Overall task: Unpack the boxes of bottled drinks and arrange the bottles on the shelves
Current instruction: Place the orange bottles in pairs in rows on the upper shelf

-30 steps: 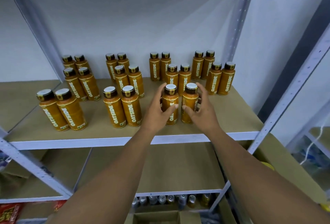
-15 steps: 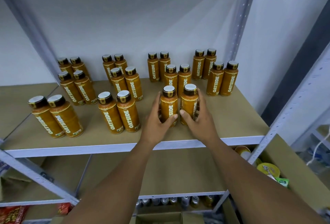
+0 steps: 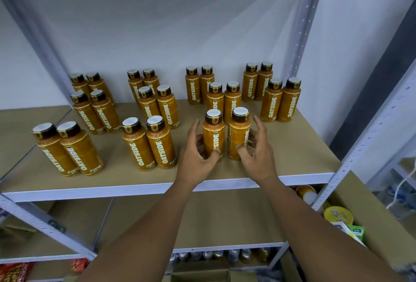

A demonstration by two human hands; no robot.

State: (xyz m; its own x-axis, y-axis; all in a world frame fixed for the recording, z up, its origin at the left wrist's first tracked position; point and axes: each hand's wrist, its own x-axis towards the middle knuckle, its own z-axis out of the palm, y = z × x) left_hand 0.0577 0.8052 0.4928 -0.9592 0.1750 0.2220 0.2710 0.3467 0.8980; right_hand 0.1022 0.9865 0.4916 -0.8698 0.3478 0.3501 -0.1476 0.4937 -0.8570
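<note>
Entry: two orange bottles are being stood upright, side by side and touching, near the front edge of the upper shelf (image 3: 292,153). The left bottle (image 3: 213,137) is being clasped low by the left hand (image 3: 198,158), with the thumb on the label and the fingers curled round its side. The right bottle (image 3: 238,135) is being touched by the right hand (image 3: 258,155), whose fingers are spread loosely. The other bottles (image 3: 162,110) are being held in pairs behind and leftward.
</note>
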